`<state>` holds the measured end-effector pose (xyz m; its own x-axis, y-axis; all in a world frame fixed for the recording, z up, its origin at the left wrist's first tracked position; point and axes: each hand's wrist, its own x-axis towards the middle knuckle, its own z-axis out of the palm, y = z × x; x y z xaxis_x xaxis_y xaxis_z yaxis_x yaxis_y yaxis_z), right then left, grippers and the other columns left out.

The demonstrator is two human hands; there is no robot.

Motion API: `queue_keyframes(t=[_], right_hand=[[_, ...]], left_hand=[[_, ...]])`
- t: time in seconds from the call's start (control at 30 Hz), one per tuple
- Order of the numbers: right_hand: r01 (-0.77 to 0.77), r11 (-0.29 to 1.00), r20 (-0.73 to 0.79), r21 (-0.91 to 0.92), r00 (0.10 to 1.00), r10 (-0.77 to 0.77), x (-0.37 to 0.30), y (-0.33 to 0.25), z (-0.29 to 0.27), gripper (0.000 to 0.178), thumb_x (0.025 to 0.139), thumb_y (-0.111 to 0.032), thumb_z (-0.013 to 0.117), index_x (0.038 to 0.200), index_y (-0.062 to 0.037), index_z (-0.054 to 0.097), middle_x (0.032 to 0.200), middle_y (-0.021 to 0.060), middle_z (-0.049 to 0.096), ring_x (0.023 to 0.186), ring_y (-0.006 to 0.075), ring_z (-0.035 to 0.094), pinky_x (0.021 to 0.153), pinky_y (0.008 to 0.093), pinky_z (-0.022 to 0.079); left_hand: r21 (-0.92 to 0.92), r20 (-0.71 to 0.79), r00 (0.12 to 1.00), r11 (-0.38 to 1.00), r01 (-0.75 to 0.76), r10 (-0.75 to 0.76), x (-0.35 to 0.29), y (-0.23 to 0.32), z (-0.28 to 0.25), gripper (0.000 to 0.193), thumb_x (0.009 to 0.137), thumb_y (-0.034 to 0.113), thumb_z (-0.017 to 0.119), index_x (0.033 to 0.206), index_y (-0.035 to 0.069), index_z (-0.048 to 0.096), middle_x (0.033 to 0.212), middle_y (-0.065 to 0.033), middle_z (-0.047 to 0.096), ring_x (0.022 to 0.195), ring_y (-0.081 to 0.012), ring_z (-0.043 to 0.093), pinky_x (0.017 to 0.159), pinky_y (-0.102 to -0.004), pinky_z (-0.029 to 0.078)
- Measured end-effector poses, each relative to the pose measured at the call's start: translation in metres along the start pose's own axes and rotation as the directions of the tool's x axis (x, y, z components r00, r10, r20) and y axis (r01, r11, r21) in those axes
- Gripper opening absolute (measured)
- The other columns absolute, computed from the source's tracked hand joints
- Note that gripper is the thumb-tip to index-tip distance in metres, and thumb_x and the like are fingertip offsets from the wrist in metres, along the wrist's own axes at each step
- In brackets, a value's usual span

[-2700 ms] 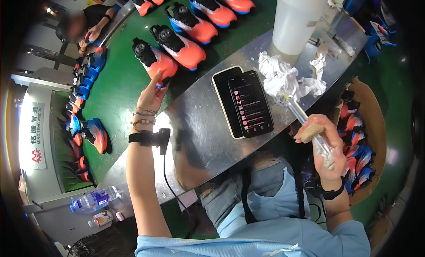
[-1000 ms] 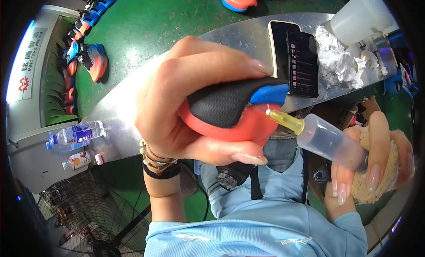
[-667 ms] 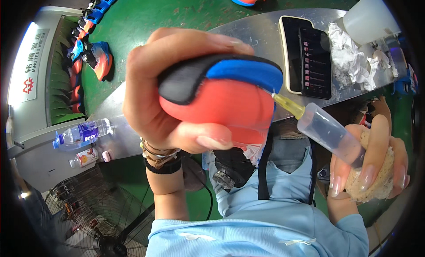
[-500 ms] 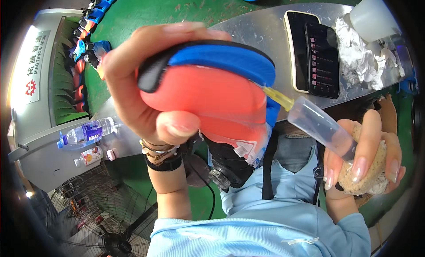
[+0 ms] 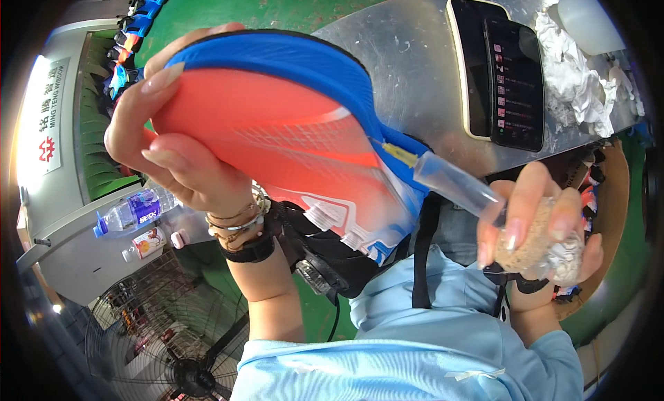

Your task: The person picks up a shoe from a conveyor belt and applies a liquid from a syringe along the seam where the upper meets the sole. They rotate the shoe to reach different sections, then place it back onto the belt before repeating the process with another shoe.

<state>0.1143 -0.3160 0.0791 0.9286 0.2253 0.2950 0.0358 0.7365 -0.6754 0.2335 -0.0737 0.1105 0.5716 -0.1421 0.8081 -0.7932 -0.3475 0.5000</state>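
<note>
An orange-red sports shoe with a blue sole and white side print is held up before me. My left hand is closed round one end of it, its thumb on the upper and its fingers behind the sole. In my right hand is a clear syringe with a yellow tip, which meets the shoe where upper and blue sole join. The same hand also grips a beige, crumbly-looking lump and some crumpled whitish material. The syringe's rear end is hidden by my fingers.
Two phones, crumpled white tissue and a whitish container lie on the metal table. At the left are a water bottle, a small bottle, a row of shoes and a fan. A cardboard box stands at right.
My left hand has moved left and turned the shoe, so more of its printed side shows. The syringe and my right hand have shifted left, with the yellow tip still at the sole's edge.
</note>
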Motion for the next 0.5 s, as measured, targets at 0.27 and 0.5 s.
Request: queue_keyframes(t=[0.27,0.5], right_hand=[[-0.13,0.992,-0.054,0.0,0.99,0.13,-0.019,0.004,-0.004,0.043,0.085,-0.047,0.042,0.1,-0.0084,0.056,0.089,0.0168,0.045,0.066,0.0325,0.053,0.053,0.0392,0.051],[-0.159,0.984,-0.099,-0.075,0.984,0.151,-0.036,0.004,-0.012,0.049,0.085,-0.049,0.037,0.099,-0.0069,0.058,0.085,0.0172,0.046,0.062,0.0302,0.053,0.052,0.0376,0.051]], left_hand=[[0.164,-0.059,0.998,0.986,0.039,-0.03,0.0,-0.016,-0.017,0.045,0.093,0.044,0.032,0.109,0.002,0.037,0.096,-0.0219,0.053,0.082,-0.0292,0.057,0.071,-0.0362,0.048],[0.104,-0.155,0.956,0.959,0.265,-0.247,-0.002,-0.019,-0.014,0.041,0.093,0.04,0.038,0.112,0.004,0.042,0.105,-0.0078,0.048,0.094,-0.0143,0.047,0.083,-0.0282,0.039]])
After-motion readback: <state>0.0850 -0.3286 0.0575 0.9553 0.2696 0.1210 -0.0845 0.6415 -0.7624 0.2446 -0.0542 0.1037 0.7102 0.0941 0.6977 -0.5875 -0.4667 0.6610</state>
